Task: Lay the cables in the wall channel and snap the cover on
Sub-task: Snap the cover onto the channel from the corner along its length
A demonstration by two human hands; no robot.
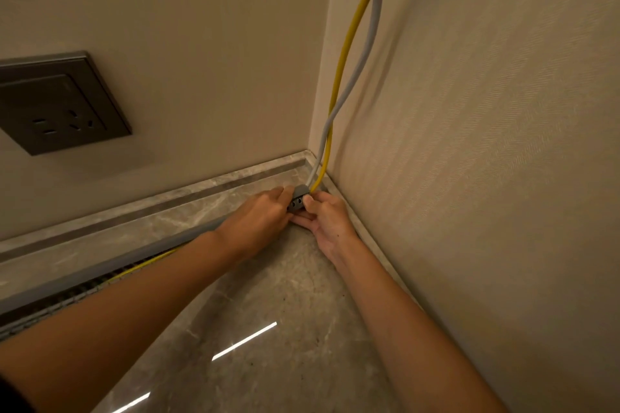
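A yellow cable [345, 54] and a grey cable [369, 37] hang down the room corner and enter the end of a grey slotted cable channel [297, 199] lying on the floor along the skirting. The channel's grey cover [100, 266] runs left along it, with the slotted side wall [50, 307] showing below and a stretch of yellow cable beside it. My left hand [258, 218] presses on the channel's end from the left. My right hand [327, 214] pinches the same end from the right, thumb on top.
A dark wall socket [57, 100] sits on the left wall above the grey marble skirting [167, 198]. The textured right wall [486, 144] stands close beside my right forearm. Glossy marble floor [268, 329] lies below my arms.
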